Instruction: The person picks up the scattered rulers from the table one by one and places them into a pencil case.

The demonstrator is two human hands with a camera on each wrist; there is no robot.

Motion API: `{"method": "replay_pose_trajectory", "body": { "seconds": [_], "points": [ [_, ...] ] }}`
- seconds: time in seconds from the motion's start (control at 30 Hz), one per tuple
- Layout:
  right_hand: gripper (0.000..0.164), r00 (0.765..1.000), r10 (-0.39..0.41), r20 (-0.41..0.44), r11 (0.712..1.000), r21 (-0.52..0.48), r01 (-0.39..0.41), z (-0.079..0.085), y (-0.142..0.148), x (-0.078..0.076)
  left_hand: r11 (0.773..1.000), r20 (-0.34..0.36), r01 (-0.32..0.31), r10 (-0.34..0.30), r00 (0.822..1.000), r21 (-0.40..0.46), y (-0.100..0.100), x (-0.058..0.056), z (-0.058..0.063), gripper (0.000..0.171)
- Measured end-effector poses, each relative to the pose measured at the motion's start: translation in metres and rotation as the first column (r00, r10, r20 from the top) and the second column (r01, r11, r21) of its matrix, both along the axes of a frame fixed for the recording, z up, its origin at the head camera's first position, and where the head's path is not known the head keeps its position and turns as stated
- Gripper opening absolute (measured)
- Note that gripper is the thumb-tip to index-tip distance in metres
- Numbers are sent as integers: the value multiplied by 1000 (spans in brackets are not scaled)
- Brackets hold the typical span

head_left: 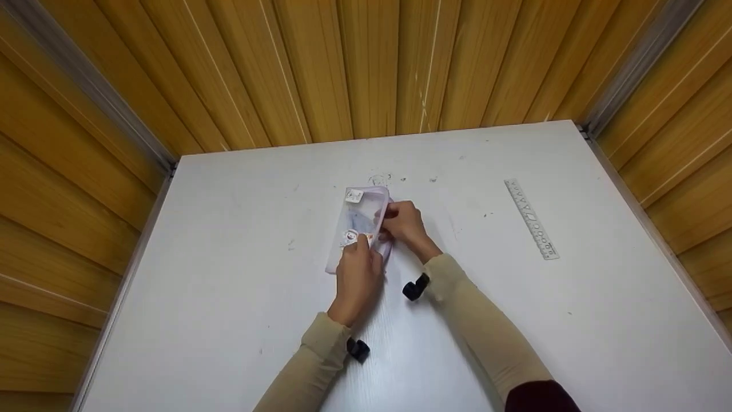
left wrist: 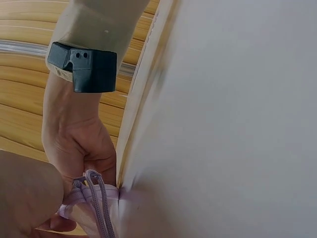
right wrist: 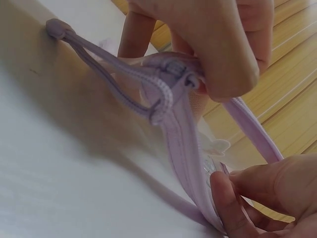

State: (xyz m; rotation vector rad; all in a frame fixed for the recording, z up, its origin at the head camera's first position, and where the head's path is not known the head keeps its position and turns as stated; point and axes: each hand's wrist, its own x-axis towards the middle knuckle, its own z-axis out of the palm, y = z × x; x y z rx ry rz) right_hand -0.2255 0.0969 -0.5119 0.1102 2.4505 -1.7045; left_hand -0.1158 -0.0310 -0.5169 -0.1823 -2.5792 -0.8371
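A see-through zip pouch (head_left: 344, 220) with lilac edging and small printed pictures is tilted over the middle of the table. My left hand (head_left: 357, 272) grips its near end, thumb beside the zip end, where a looped lilac cord pull (right wrist: 111, 74) hangs. The right hand (head_left: 405, 222) pinches the lilac zip edge (right wrist: 185, 158) farther along, its fingertips partly hidden behind the trim. Two lilac strips stand apart beside the right hand in the right wrist view. Something bluish shows through the clear side.
A clear ruler (head_left: 532, 219) with cut-out shapes lies on the white table (head_left: 240, 229) to the right. Yellow wood-look panels (head_left: 366, 68) stand behind the table and along both sides. Dark smudges mark the tabletop beyond the pouch.
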Motion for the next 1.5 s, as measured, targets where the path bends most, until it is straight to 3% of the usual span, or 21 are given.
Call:
{"method": "replay_pose_trajectory", "body": {
  "seconds": [0.2, 0.4, 0.63, 0.83, 1.03, 1.5],
  "points": [
    [9, 1000, 1, -15, 1000, -13, -1, 1, 3, 1, 1000, -24, -3, 3, 1000, -2, -1, 1, -2, 12],
    [13, 1000, -9, 10, 997, -79, 10, 3, 10, 0, 1000, 2, 2, -2, 1000, 14, 0, 0, 1, 11],
    [17, 1000, -2, 7, 998, -56, 2, 7, 17, -1, 1000, 48, 7, -9, 999, 30, 0, -1, 3, 8],
    [16, 1000, 14, -15, 997, -71, -15, 11, 27, -1, 1000, 40, 10, -11, 999, 24, -1, -2, 3, 9],
    [20, 999, 12, 46, 987, -163, -4, 15, 42, -1, 999, 7, 28, -28, 1000, 15, -1, -1, 2, 8],
    [38, 999, -18, 47, 990, -142, 24, 32, 98, 7, 999, 7, 45, -45, 999, 28, 3, 0, 7, 7]
  ]
}}
